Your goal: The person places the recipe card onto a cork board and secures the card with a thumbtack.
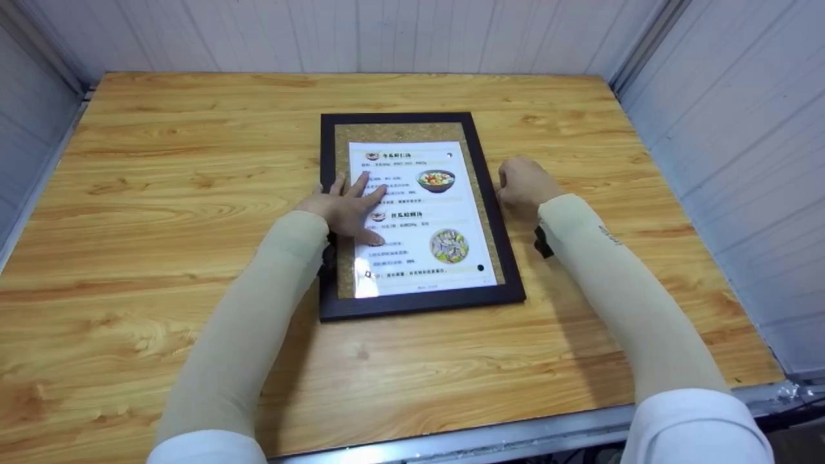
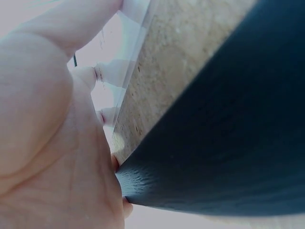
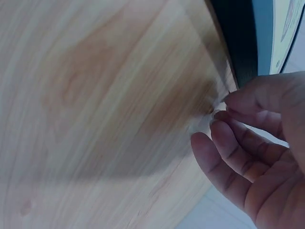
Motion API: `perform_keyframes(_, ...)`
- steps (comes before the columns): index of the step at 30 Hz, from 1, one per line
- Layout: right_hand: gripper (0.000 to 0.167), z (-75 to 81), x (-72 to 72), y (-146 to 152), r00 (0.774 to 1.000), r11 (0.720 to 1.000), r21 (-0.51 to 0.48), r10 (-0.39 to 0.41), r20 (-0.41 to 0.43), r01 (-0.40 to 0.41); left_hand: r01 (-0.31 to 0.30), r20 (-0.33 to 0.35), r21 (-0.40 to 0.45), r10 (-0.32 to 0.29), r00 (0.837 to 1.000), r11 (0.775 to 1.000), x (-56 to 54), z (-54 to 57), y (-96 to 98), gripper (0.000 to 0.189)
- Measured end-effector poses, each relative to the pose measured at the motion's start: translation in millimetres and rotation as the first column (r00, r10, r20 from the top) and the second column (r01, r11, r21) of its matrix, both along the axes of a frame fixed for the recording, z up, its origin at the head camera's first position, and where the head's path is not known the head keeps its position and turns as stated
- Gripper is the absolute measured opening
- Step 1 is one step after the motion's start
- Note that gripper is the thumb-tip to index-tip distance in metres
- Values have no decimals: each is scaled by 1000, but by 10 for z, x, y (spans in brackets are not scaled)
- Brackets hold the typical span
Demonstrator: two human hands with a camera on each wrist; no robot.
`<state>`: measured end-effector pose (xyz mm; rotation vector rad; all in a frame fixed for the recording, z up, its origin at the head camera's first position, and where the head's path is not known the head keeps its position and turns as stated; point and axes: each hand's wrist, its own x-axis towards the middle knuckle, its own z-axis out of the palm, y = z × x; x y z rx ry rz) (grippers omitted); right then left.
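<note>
A dark-framed cork board lies on the table with a glossy printed recipe sheet over its cork. My left hand rests on the sheet's left side and the frame, fingers spread. In the left wrist view, its palm stands beside the dark frame edge. Just outside the frame's right edge, my right hand is low over the wood with bent fingers. Seen from the right wrist, the thumb and fingertips of that hand come close together by the frame; whether something tiny is between them is unclear.
A black round spot marks the sheet's lower right corner, and a small pale spot its upper right. The wood-grain table ends at a metal front edge. Pale panel walls rise behind and at both sides.
</note>
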<state>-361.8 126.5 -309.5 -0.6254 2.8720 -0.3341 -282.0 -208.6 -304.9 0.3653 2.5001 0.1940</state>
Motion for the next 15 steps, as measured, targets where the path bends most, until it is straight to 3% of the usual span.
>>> perform_keyframes(8, 21, -45, -17, 77, 999, 998, -50, -33, -10, 33, 11, -1, 11, -11, 1000, 1000, 2, -3, -1, 101)
perform_keyframes(13, 6, -38, -32, 97, 998, 996, -61, -59, 2, 59, 17, -4, 11, -17, 1000, 1000, 0, -10, -4, 102)
perform_keyframes(15, 12, -22, -37, 98, 998, 996, -71, -59, 18, 60, 18, -4, 13, -18, 1000, 1000, 1, -10, -4, 102)
